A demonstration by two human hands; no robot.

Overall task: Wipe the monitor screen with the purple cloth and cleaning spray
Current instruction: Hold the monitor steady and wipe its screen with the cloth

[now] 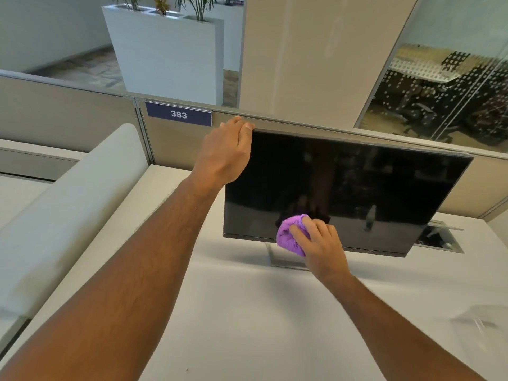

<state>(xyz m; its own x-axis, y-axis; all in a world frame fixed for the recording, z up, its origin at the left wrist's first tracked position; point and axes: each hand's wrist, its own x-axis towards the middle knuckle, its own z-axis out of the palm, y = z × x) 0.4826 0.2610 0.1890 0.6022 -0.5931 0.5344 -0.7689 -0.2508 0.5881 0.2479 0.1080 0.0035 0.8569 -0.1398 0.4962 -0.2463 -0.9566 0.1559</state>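
Two bare forearms are reaching up and away from the camera over the white desk (pixel 247 312), the left one filling the lower left and the right one coming in from the lower right. At the upper left corner of the monitor (pixel 357 171), the left hand (pixel 224 155) is resting with its back toward the camera, wrist bent slightly, its fingers curling over the top edge and gripping the corner of the frame. Lower down, the right hand (pixel 320 240) is pressing the purple cloth (pixel 290 235) against the bottom edge of the dark screen, a little left of the middle; its fingers are spreading over the bunched cloth and clutching it, with folds bulging out to the left of the hand. Just below the cloth, the monitor's thin metal stand (pixel 277 257) is showing on the desk. Behind the screen a beige partition (pixel 68 116) is carrying a blue plate reading 383 (pixel 178 114). At the far right edge, a blurred clear object (pixel 483 320) is lying on the desk; what it is cannot be told.
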